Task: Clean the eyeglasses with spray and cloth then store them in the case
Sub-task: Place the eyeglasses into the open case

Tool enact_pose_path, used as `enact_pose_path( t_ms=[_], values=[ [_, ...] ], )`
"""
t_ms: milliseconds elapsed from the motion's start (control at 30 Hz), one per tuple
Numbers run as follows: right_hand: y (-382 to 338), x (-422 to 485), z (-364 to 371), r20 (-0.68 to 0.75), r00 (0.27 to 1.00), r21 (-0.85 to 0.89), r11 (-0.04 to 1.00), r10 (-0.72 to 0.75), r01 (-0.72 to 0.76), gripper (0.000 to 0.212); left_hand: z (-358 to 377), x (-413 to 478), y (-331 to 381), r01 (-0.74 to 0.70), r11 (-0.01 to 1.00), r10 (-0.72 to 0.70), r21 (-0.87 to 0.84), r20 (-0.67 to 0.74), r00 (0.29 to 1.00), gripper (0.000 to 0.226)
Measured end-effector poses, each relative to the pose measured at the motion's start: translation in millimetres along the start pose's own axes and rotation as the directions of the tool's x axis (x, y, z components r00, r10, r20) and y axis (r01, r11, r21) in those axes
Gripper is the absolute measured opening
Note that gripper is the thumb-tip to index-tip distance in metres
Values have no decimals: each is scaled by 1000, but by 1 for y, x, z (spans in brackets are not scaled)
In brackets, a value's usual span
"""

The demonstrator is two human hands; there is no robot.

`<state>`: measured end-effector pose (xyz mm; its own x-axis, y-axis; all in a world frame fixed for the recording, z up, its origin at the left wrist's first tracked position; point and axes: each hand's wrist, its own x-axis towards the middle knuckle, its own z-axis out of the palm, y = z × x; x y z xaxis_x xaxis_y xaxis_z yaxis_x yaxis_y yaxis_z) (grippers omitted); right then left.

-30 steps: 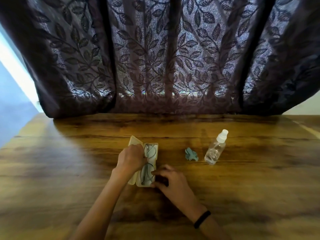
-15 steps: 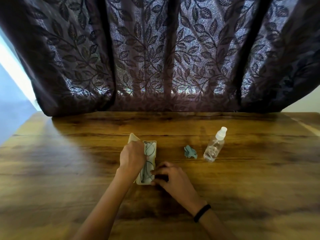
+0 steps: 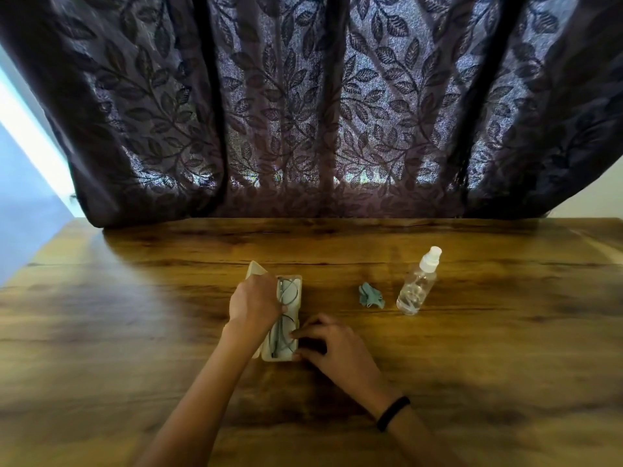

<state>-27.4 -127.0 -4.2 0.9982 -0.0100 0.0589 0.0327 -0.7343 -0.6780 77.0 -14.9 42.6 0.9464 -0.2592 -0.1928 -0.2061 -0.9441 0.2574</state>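
Thin round wire-framed eyeglasses [image 3: 286, 311] lying folded inside open pale beige plastic case [image 3: 296, 281] on brown wooden surface [image 3: 135, 332]. Left hand [image 3: 254, 303] over case's left side, fingers curled, grip unclear. Right hand [image 3: 332, 345] at near right edge, fingers pinching the rim. Crumpled teal cloth [image 3: 370, 295] and clear spray bottle [image 3: 417, 283] just right, apart

Before you on the table [image 3: 135, 332] lies the open case [image 3: 296, 281] with the eyeglasses [image 3: 286, 298] in it. Your left hand [image 3: 254, 303] rests over its left side, seemingly on the lid [image 3: 255, 268]; your right hand [image 3: 332, 345] touches its near right edge. To the right lies the cloth [image 3: 371, 295], then the spray bottle [image 3: 417, 284]; the curtain [image 3: 303, 112] hangs behind.
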Motion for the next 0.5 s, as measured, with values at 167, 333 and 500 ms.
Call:
enact_pose_path(
  t_ms=[167,333,500],
  values=[
    [-1,-1,-2,-8,1000,54,999,0,0,29,0,-3,-4,1,997,-3,-77,-21,1000,28],
    [-3,-2,-3,-7,1000,85,996,10,-10,30,0,-4,-7,-4,995,2,-95,-27,1000,25],
    [-3,-2,-4,-4,1000,92,996,20,-19,30,0,-3,-7,-8,998,6,-61,-32,999,26]
  ],
)
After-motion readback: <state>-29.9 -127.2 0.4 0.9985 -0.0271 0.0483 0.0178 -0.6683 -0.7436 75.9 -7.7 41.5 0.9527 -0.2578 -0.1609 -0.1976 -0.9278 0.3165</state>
